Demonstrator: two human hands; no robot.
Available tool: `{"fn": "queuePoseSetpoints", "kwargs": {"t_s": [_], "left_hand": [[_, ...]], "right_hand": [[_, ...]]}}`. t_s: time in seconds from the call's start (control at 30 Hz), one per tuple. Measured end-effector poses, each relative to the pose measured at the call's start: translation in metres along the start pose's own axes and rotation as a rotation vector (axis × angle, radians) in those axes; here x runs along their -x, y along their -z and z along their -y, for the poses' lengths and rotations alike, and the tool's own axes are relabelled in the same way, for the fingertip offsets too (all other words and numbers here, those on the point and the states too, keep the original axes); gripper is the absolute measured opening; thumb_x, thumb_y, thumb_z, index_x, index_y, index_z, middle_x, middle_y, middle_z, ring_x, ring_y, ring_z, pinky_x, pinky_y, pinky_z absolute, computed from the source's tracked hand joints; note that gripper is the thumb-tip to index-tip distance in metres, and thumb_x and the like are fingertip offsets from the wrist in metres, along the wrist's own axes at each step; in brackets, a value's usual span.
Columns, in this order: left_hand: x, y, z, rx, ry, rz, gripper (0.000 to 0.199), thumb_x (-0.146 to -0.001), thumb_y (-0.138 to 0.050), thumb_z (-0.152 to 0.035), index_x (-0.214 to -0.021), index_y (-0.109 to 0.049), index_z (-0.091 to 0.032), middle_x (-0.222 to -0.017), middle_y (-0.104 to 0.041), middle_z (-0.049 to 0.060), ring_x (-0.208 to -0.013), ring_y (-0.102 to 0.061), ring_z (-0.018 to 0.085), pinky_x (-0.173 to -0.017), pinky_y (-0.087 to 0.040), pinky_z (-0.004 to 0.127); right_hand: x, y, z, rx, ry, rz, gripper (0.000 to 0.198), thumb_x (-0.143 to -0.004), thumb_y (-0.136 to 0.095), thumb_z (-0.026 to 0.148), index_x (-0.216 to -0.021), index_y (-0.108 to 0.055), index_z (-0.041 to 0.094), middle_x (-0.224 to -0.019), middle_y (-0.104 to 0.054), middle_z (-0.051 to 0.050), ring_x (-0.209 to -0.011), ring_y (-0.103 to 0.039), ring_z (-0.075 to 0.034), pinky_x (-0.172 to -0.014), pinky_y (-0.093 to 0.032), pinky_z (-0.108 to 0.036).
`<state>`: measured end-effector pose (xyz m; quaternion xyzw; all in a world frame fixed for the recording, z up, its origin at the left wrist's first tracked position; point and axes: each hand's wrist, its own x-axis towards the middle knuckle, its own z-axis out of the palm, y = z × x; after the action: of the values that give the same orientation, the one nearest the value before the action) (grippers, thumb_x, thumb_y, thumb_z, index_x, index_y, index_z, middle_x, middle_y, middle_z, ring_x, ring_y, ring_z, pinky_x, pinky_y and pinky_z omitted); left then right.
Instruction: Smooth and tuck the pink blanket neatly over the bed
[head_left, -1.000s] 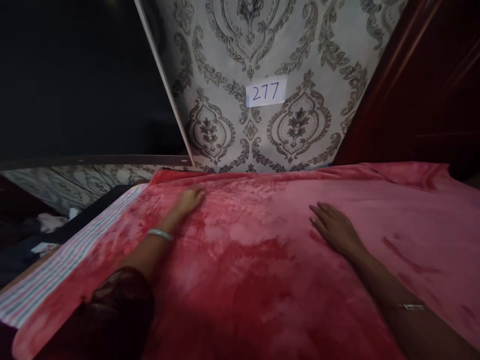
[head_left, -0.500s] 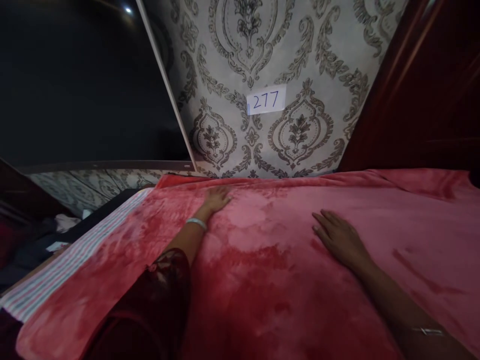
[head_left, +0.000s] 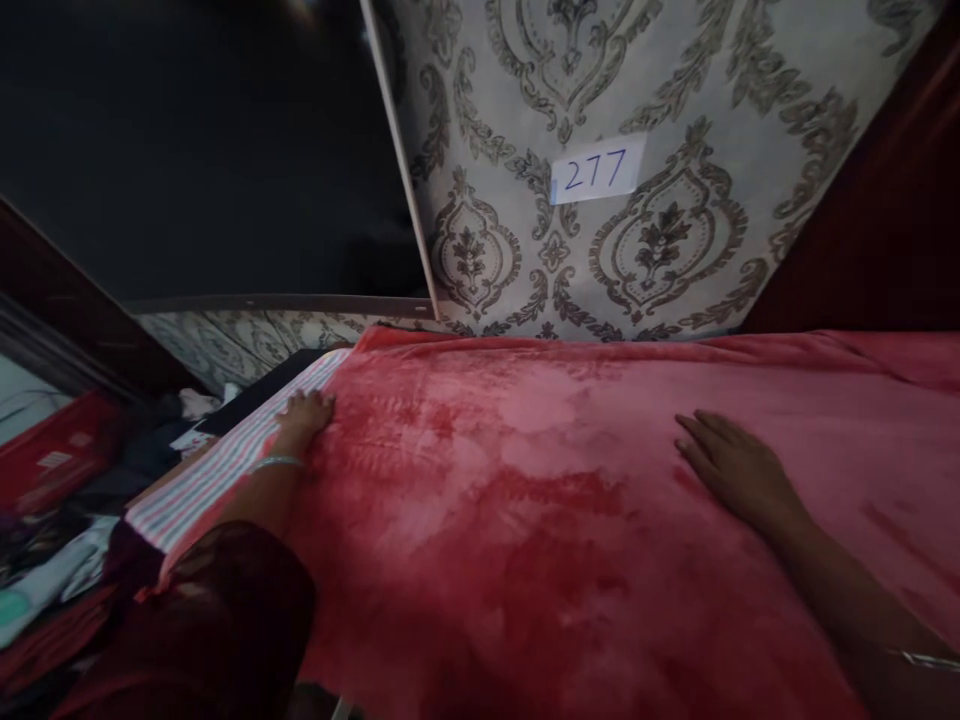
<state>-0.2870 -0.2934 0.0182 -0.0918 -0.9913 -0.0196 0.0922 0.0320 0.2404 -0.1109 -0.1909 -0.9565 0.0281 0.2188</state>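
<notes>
A plush red and pink blanket (head_left: pixel 540 500) is spread over a bed and fills most of the view. My left hand (head_left: pixel 304 412) rests at the blanket's left edge, where it meets a striped sheet (head_left: pixel 225 465); the fingers lie on the fabric and I cannot tell if they pinch it. A bangle circles that wrist. My right hand (head_left: pixel 731 465) lies flat, palm down and fingers apart, on the blanket at the right.
Patterned wallpaper (head_left: pixel 660 230) behind the bed carries a white label reading 277 (head_left: pixel 596 170). A dark panel (head_left: pixel 195 150) fills the upper left. Clothes and a red box (head_left: pixel 60 460) lie on the floor at the left. Dark red wood (head_left: pixel 892 220) stands at right.
My left hand has slid left from the blanket's far middle to its left edge by the striped sheet. The view has turned left. My right hand stays flat.
</notes>
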Motion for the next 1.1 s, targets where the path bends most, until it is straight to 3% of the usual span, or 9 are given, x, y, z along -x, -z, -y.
{"fn": "queuePoseSetpoints", "kwargs": {"t_s": [0.1, 0.27, 0.4, 0.53, 0.67, 0.77, 0.87, 0.97, 1.1], "left_hand": [[0.015, -0.005, -0.034, -0.013, -0.008, -0.016, 0.045, -0.104, -0.038, -0.039, -0.136, -0.057, -0.013, -0.153, -0.046, 0.020, -0.140, -0.045, 0.035, -0.114, -0.036, 0.058], [0.096, -0.026, -0.159, 0.156, -0.766, 0.141, 0.059, -0.102, -0.037, -0.055, -0.153, -0.045, -0.027, -0.164, -0.037, 0.009, -0.153, -0.028, 0.032, -0.123, -0.024, 0.057], [0.147, -0.049, -0.209, 0.219, -0.993, 0.151, 0.068, -0.098, -0.040, -0.065, -0.158, -0.037, -0.031, -0.166, -0.032, 0.009, -0.154, -0.025, 0.033, -0.123, -0.022, 0.060], [0.130, -0.052, -0.161, 0.158, -0.744, 0.089, 0.061, -0.102, -0.040, -0.056, -0.155, -0.043, -0.026, -0.163, -0.038, 0.009, -0.152, -0.031, 0.031, -0.124, -0.022, 0.057], [0.100, -0.031, -0.045, 0.064, -0.249, 0.052, 0.054, -0.103, -0.042, -0.045, -0.150, -0.050, -0.020, -0.159, -0.044, 0.011, -0.149, -0.037, 0.031, -0.124, -0.022, 0.055], [0.101, -0.015, 0.040, 0.038, -0.023, -0.021, 0.060, -0.107, -0.028, -0.045, -0.152, -0.045, -0.009, -0.158, -0.042, 0.022, -0.148, -0.036, 0.038, -0.119, -0.026, 0.062], [0.112, -0.006, 0.091, 0.018, 0.157, -0.055, 0.064, -0.105, -0.029, -0.052, -0.147, -0.050, -0.009, -0.148, -0.053, 0.024, -0.139, -0.048, 0.038, -0.112, -0.035, 0.061], [0.115, -0.003, 0.099, 0.002, 0.227, -0.081, 0.063, -0.102, -0.036, -0.055, -0.136, -0.059, -0.008, -0.139, -0.060, 0.023, -0.139, -0.046, 0.043, -0.110, -0.036, 0.064], [0.105, -0.006, 0.047, 0.035, 0.059, -0.089, 0.057, -0.104, -0.033, -0.047, -0.147, -0.049, -0.015, -0.159, -0.042, 0.018, -0.151, -0.027, 0.041, -0.118, -0.027, 0.064]], "right_hand": [[-0.001, 0.006, 0.003, 0.025, 0.002, 0.024, 0.056, -0.102, -0.028, 0.040, -0.137, -0.061, 0.013, -0.142, -0.058, -0.018, -0.136, -0.051, -0.030, -0.115, -0.041, -0.045], [-0.003, 0.011, 0.006, 0.051, -0.027, 0.101, 0.057, -0.101, -0.029, 0.038, -0.140, -0.060, 0.010, -0.146, -0.056, -0.018, -0.140, -0.048, -0.028, -0.118, -0.038, -0.042], [-0.007, 0.006, -0.001, 0.041, -0.025, 0.125, 0.058, -0.098, -0.032, 0.037, -0.140, -0.060, 0.007, -0.146, -0.055, -0.020, -0.138, -0.050, -0.029, -0.117, -0.038, -0.040], [-0.009, -0.002, -0.009, 0.027, -0.022, 0.114, 0.057, -0.098, -0.033, 0.037, -0.140, -0.061, 0.010, -0.146, -0.055, -0.020, -0.137, -0.051, -0.027, -0.117, -0.037, -0.038], [-0.011, -0.009, -0.014, 0.015, -0.042, 0.133, 0.060, -0.098, -0.031, 0.038, -0.143, -0.060, 0.010, -0.148, -0.053, -0.020, -0.139, -0.048, -0.027, -0.118, -0.036, -0.039], [-0.013, -0.012, -0.016, 0.027, -0.040, 0.141, 0.060, -0.097, -0.032, 0.037, -0.142, -0.060, 0.010, -0.147, -0.053, -0.021, -0.140, -0.048, -0.026, -0.119, -0.034, -0.037], [-0.014, -0.011, -0.014, 0.038, -0.043, 0.141, 0.058, -0.097, -0.033, 0.035, -0.142, -0.060, 0.010, -0.147, -0.054, -0.020, -0.139, -0.049, -0.027, -0.119, -0.033, -0.037], [-0.012, 0.000, -0.004, 0.033, -0.059, 0.151, 0.056, -0.099, -0.035, 0.035, -0.142, -0.060, 0.009, -0.147, -0.054, -0.020, -0.138, -0.049, -0.027, -0.118, -0.034, -0.037], [-0.009, 0.026, 0.019, 0.019, -0.064, 0.180, 0.054, -0.101, -0.035, 0.032, -0.142, -0.058, 0.007, -0.148, -0.053, -0.020, -0.140, -0.047, -0.028, -0.117, -0.035, -0.041]]}}
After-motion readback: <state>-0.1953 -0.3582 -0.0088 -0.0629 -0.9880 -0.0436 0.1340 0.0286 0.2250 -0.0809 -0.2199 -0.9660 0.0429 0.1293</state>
